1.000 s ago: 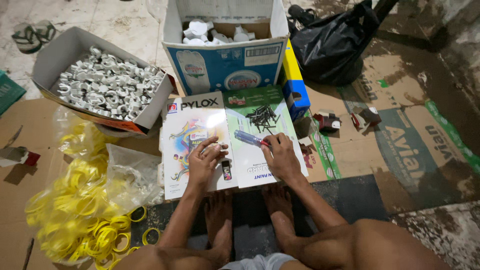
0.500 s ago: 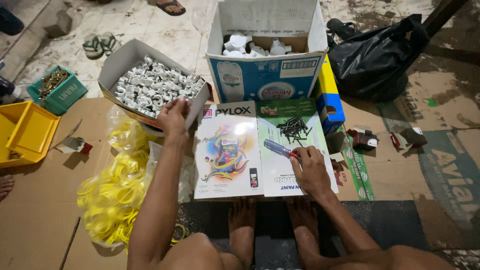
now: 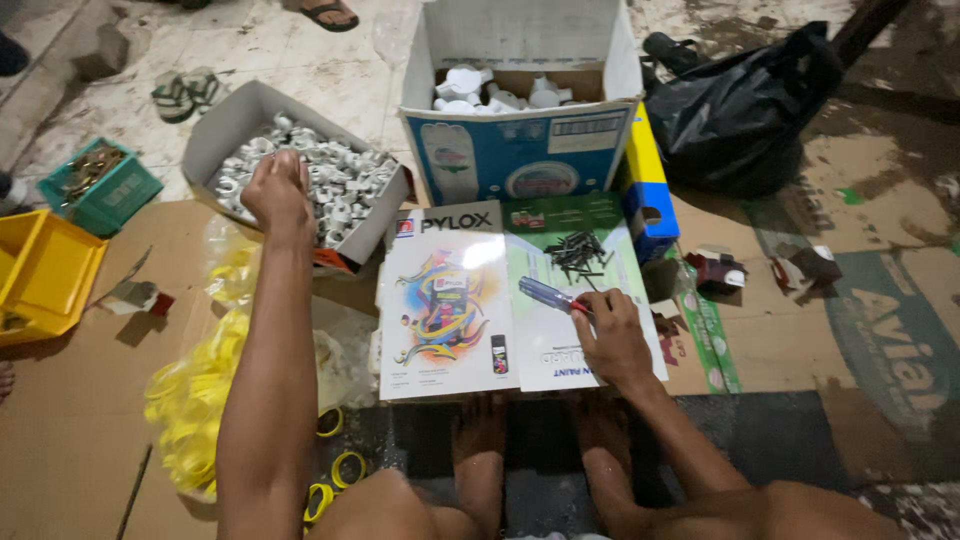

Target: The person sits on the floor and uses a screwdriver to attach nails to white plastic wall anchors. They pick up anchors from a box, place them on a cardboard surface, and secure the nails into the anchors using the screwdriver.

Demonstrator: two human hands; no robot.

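Note:
My left hand (image 3: 276,190) reaches into a shallow cardboard box (image 3: 222,138) filled with small white plastic fittings (image 3: 330,185), fingers curled down among them; whether it has one pinched is hidden. My right hand (image 3: 610,335) rests on an open glossy catalogue (image 3: 450,300) lying on the floor and holds a screwdriver with a clear blue handle (image 3: 545,293). A small pile of dark screws (image 3: 578,250) lies on the catalogue's right page, just beyond the screwdriver. My bare feet sit below the catalogue.
A tall blue-and-white carton (image 3: 520,150) with white parts stands behind the catalogue. A clear bag of yellow rings (image 3: 195,395) lies at left, with a yellow bin (image 3: 45,275) and teal basket (image 3: 100,185) beyond. A black plastic bag (image 3: 745,105) sits at right.
My left hand left the catalogue and moved up-left to the box of white fittings, now down among them. My right hand stayed on the page with the screwdriver.

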